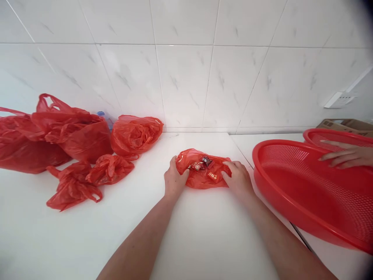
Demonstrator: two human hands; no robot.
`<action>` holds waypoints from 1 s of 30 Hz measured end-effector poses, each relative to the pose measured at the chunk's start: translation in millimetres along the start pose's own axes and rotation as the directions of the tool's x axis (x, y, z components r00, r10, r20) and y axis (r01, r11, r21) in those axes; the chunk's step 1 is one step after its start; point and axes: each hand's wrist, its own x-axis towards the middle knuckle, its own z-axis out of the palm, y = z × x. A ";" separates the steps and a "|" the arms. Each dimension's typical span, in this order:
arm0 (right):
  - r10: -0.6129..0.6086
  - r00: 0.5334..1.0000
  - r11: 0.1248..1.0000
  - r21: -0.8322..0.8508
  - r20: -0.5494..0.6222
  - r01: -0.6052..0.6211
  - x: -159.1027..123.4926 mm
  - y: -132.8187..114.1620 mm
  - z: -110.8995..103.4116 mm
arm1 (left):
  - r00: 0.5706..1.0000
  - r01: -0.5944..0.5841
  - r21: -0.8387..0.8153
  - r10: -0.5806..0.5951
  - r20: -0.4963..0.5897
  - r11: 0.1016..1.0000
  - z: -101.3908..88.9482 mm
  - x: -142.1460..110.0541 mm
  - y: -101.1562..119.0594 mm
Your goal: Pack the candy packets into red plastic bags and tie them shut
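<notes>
Small red bag (202, 177) spread open, wrapped packets (203, 165) inside

Left to right: bunched red bags (67, 136) on the bench (122, 237), two smaller crumpled ones (72, 186) in front. Mid-bench, left hand (175, 177) and right hand (237, 179) hold the small red bag, fingers (229, 165) clenched on its edges; packets not yet out. Far right: red mesh basket (305, 190), co-worker's hand (346, 154) resting on a second basket (335, 135).

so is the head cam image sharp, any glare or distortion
Head view: the wide lens bows the white wall tiles toward the edges, the right corners fall into dark vignette, the white tabletop shows soft glare, and the small wrappers on the crumpled red plastic bag look slightly soft.
</notes>
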 end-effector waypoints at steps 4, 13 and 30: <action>0.075 0.996 0.997 -0.024 0.054 -0.074 2.9 1.5 -2.7 | 0.994 0.100 -0.072 -0.102 -0.028 0.992 -1.1 -0.3 -2.5; 0.134 0.978 0.982 0.114 0.158 -0.153 0.5 -1.3 -0.2 | 0.915 -0.298 0.142 0.325 -0.239 0.944 -1.6 -6.3 6.4; -0.045 0.971 0.990 0.138 0.237 0.013 -1.1 -16.4 6.6 | 0.888 -0.459 0.220 0.434 0.153 0.861 11.9 2.3 11.6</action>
